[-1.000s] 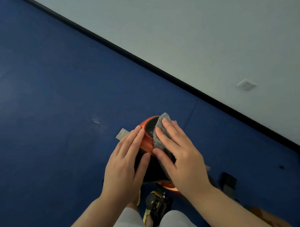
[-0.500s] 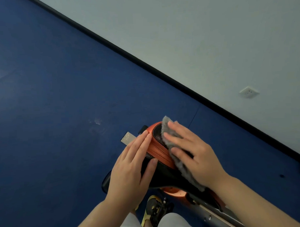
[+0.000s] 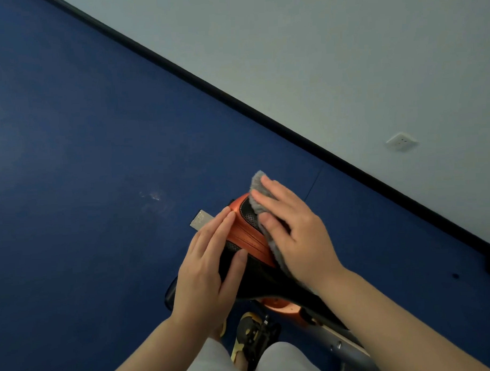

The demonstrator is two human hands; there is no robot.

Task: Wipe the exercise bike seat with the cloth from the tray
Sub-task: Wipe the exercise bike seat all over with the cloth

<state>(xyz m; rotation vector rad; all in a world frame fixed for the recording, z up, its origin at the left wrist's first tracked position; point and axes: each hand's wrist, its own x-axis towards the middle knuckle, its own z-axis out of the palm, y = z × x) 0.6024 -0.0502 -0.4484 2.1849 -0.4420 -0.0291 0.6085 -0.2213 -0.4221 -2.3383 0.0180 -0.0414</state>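
Observation:
The black and orange exercise bike seat [image 3: 247, 235] sits below me at lower centre. My right hand [image 3: 295, 233] presses a fluffy grey cloth [image 3: 259, 185] flat onto the right side of the seat, fingers spread over it; the cloth's tip sticks out past my fingertips and its edge runs under my palm. Flat on the left side of the seat lies my left hand [image 3: 208, 272], fingers together and thumb on top, with nothing in its grasp. No tray is in view.
Blue floor [image 3: 84, 163] surrounds the bike. A black skirting strip [image 3: 235, 99] runs diagonally below the pale wall, which has a socket [image 3: 401, 141]. A bike pedal [image 3: 252, 337] and the grey frame [image 3: 346, 345] lie beneath the seat, between my legs.
My right hand has slid the cloth from the seat's middle toward its right side and far tip. The left hand has stayed on the left side. My view has shifted slightly.

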